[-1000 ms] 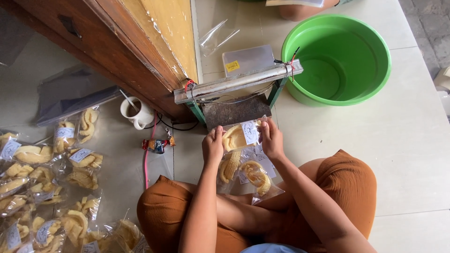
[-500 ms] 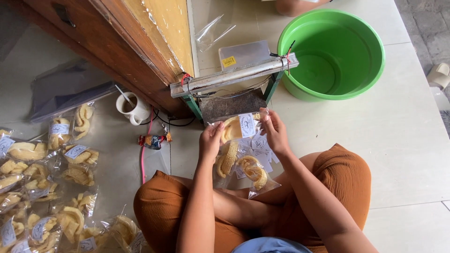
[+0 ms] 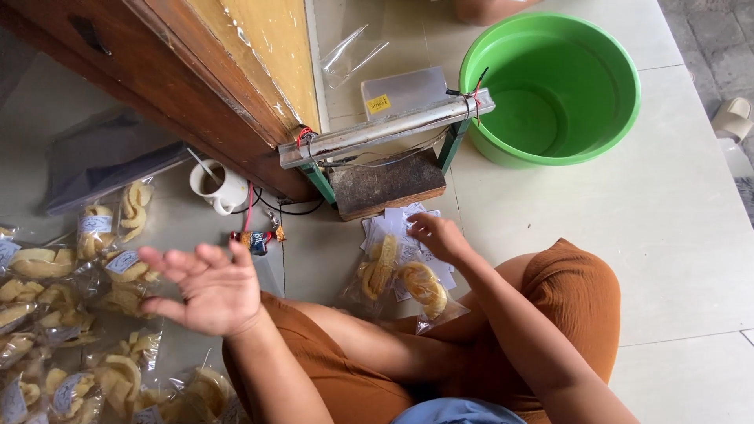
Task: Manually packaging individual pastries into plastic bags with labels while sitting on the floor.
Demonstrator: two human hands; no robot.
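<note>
The right hand (image 3: 437, 235) pinches the top of a clear snack bag (image 3: 404, 276) on the floor (image 3: 675, 235); the left hand (image 3: 206, 284), spread wide and empty, hovers well apart above sealed packets (image 3: 86, 314).

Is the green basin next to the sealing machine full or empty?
Empty, as far as the picture shows. The green basin stands upright, and its bare green bottom is visible with nothing inside; a thin film of water cannot be ruled out.

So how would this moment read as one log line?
left hand: open, empty, above snack bags | right hand: touching paper labels | sealer: untouched
</note>
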